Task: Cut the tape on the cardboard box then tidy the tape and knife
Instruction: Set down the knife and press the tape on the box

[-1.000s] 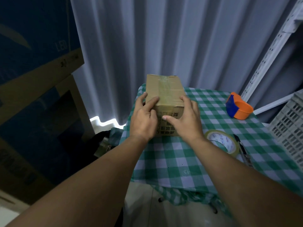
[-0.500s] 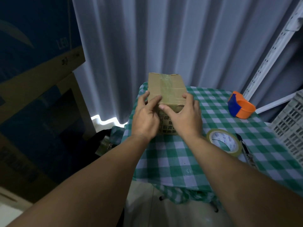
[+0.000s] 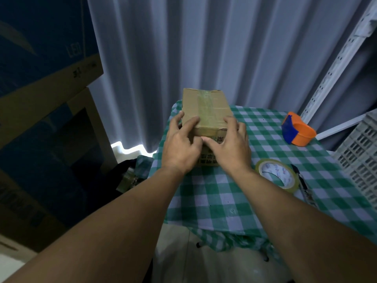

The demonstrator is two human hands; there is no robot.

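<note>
1. On the far left part of the checked tablecloth (image 3: 234,193), in the head view, stands the cardboard box (image 3: 206,107) – sealed, with a strip of clear tape (image 3: 207,103) running along its top from far edge to near edge.
2. Both hands press on its near end. The left hand (image 3: 181,146) lies with fingers spread flat over the near left corner; the right hand (image 3: 230,148) covers the near right corner, its forefinger pointing left across the front face. Neither hand closes around anything – both are open palms resting on cardboard.
3. Judging by its look, the box is stiff and light, likely to slide on the cloth unless pinned. One hand flat on the top, clear of the tape line, should steady it while the other cuts.
4. The tape roll (image 3: 275,176) lies flat to the right, near the right forearm. Just beyond it on its right lies a dark slim tool, presumably the knife (image 3: 304,184); much of it is hard to make out.
5. Farther right sits an orange and blue tape dispenser (image 3: 297,131), and a pale plastic crate (image 3: 361,152) stands at the right edge.
6. Nothing blocks the reach to the knife, though the roll lies just beside it.
</note>
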